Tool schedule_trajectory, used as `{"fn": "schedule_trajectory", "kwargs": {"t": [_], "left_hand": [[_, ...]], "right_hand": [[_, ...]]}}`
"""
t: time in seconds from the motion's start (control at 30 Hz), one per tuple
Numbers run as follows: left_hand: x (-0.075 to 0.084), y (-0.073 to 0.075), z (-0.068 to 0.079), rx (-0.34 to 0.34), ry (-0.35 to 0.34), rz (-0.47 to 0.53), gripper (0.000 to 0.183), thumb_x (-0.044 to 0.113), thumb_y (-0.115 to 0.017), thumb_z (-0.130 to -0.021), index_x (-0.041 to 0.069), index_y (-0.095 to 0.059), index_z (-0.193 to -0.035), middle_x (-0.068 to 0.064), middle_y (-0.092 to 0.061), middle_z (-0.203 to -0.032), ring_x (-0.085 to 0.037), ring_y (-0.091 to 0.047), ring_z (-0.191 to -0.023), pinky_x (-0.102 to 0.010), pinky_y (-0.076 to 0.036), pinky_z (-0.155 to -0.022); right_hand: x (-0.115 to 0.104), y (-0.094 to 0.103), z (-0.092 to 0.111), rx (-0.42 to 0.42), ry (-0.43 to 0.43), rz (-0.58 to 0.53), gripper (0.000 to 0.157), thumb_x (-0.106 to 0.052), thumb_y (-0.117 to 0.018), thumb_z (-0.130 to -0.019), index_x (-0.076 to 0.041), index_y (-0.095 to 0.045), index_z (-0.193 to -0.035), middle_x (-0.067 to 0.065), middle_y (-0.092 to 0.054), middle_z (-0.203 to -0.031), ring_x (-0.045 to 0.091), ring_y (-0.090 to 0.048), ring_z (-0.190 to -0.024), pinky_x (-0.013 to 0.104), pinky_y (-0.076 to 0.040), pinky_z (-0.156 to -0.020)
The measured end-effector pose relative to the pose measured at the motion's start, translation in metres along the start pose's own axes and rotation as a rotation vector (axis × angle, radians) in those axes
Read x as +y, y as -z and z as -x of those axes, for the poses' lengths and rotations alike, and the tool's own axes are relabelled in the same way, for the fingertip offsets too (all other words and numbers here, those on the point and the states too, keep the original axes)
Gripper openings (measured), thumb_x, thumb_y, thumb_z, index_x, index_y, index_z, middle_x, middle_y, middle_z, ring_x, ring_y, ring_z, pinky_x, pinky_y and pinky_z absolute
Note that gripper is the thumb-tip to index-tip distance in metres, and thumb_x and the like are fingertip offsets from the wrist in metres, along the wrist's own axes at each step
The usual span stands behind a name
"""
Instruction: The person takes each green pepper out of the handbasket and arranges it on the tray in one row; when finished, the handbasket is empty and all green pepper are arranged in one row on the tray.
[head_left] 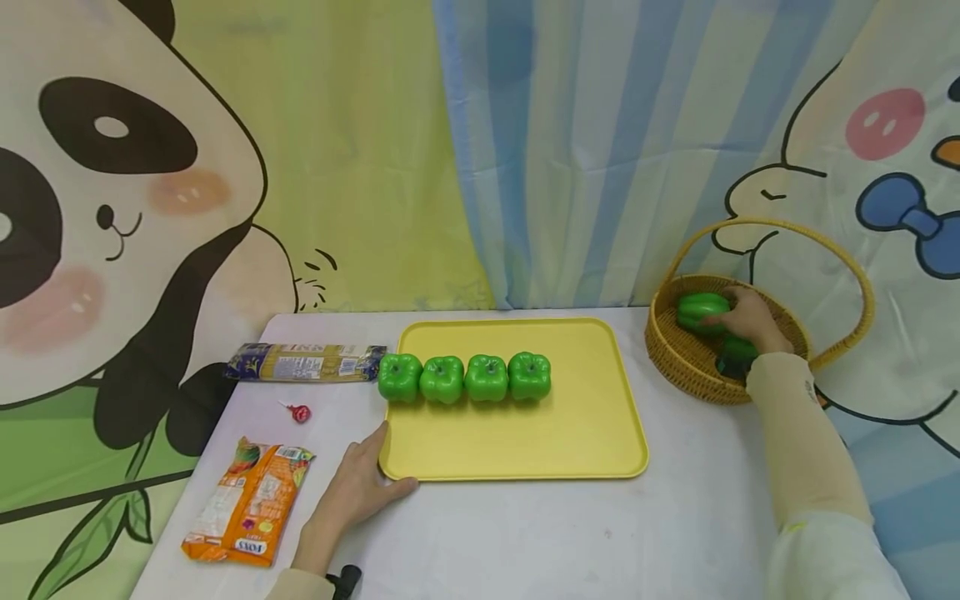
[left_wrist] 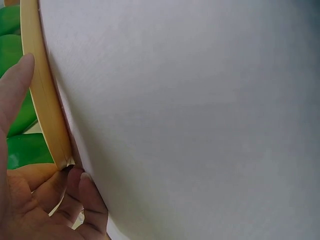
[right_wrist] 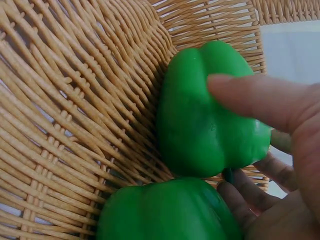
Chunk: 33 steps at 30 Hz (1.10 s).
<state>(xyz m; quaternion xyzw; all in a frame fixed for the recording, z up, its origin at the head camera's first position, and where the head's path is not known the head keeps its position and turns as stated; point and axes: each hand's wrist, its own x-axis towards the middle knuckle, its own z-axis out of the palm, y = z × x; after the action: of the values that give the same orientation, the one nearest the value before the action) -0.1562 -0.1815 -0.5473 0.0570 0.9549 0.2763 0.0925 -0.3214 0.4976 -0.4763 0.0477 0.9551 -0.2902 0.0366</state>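
Note:
My right hand [head_left: 752,321] reaches into a wicker basket [head_left: 678,375] at the right and grips a green bell pepper [head_left: 699,310]. In the right wrist view the thumb lies on the side of this bell pepper [right_wrist: 200,110], with the fingers round its stem end. A second bell pepper [right_wrist: 167,215] lies beside it, partly under the hand in the head view. My left hand [head_left: 358,483] holds the front left corner of a yellow tray [head_left: 517,446]. In the left wrist view its thumb presses the tray's rim [left_wrist: 42,95] and its fingers curl at the corner.
Several green bell peppers [head_left: 487,378] stand in a row along the tray's left and middle. Left of the tray lie a pack of noodles [head_left: 307,363], a red lollipop [head_left: 300,413] and an orange snack bag [head_left: 251,504]. The basket's tall handle [head_left: 862,292] arches over it.

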Motion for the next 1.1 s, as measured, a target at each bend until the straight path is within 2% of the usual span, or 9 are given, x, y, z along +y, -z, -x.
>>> {"fn": "schedule_trajectory", "kwargs": {"t": [0.1, 0.27, 0.53, 0.8, 0.87, 1.0, 1.1], "left_hand": [[0.0, 0.0, 0.0, -0.007, 0.002, -0.002, 0.117, 0.061, -0.081, -0.074, 0.011, -0.021, -0.161, -0.011, -0.035, -0.164, -0.033, -0.048, -0.134, -0.053, -0.039, -0.114], [0.001, 0.001, 0.0, -0.011, 0.008, -0.002, 0.117, 0.061, -0.08, -0.075, 0.012, -0.02, -0.161, -0.012, -0.035, -0.164, -0.033, -0.047, -0.135, -0.053, -0.038, -0.115], [0.002, 0.002, 0.0, -0.004, 0.001, -0.001, 0.116, 0.061, -0.08, -0.075, 0.012, -0.02, -0.161, -0.012, -0.036, -0.163, -0.031, -0.049, -0.129, -0.052, -0.04, -0.113], [-0.001, 0.003, -0.001, -0.004, -0.015, -0.001, 0.115, 0.059, -0.081, -0.076, 0.009, -0.02, -0.161, -0.014, -0.035, -0.163, -0.035, -0.047, -0.135, -0.054, -0.038, -0.115], [-0.002, 0.003, -0.001, -0.006, -0.013, -0.002, 0.115, 0.058, -0.081, -0.076, 0.009, -0.02, -0.161, -0.014, -0.035, -0.163, -0.036, -0.045, -0.137, -0.054, -0.037, -0.116], [-0.004, 0.001, -0.001, -0.008, -0.017, -0.003, 0.116, 0.059, -0.081, -0.076, 0.009, -0.02, -0.161, -0.014, -0.034, -0.164, -0.036, -0.045, -0.137, -0.054, -0.037, -0.116], [-0.004, 0.001, -0.001, -0.004, -0.021, 0.0, 0.116, 0.059, -0.081, -0.076, 0.01, -0.02, -0.161, -0.014, -0.035, -0.163, -0.034, -0.047, -0.132, -0.054, -0.039, -0.114]], "right_hand": [[0.0, 0.0, 0.0, -0.01, 0.0, 0.023, 0.089, -0.028, -0.074, -0.091, 0.015, -0.023, -0.151, 0.046, -0.031, -0.147, 0.06, -0.038, -0.126, 0.07, -0.038, -0.1], [-0.003, 0.001, 0.003, 0.004, 0.009, 0.033, 0.087, -0.032, -0.072, -0.092, 0.016, -0.027, -0.15, 0.045, -0.033, -0.145, 0.059, -0.04, -0.124, 0.069, -0.04, -0.098], [-0.02, 0.005, 0.018, 0.143, 0.019, -0.066, 0.09, -0.049, -0.061, -0.096, 0.01, -0.025, -0.154, 0.044, -0.022, -0.149, 0.057, -0.039, -0.124, 0.067, -0.041, -0.093], [-0.038, 0.007, 0.041, 0.269, 0.033, -0.168, 0.085, -0.051, -0.06, -0.095, 0.002, -0.031, -0.155, 0.032, -0.027, -0.149, 0.051, -0.035, -0.129, 0.061, -0.038, -0.095], [-0.043, 0.008, 0.048, 0.291, 0.047, -0.176, 0.082, -0.049, -0.06, -0.095, 0.001, -0.032, -0.155, 0.03, -0.028, -0.149, 0.049, -0.036, -0.128, 0.056, -0.039, -0.093], [-0.055, 0.008, 0.06, 0.326, 0.065, -0.18, 0.078, -0.046, -0.062, -0.095, -0.003, -0.034, -0.154, 0.025, -0.033, -0.148, 0.039, -0.041, -0.123, 0.033, -0.041, -0.084], [-0.065, 0.006, 0.069, 0.334, 0.085, -0.179, 0.075, -0.045, -0.064, -0.095, -0.007, -0.036, -0.154, 0.021, -0.037, -0.147, 0.03, -0.043, -0.117, 0.022, -0.037, -0.077]]}}
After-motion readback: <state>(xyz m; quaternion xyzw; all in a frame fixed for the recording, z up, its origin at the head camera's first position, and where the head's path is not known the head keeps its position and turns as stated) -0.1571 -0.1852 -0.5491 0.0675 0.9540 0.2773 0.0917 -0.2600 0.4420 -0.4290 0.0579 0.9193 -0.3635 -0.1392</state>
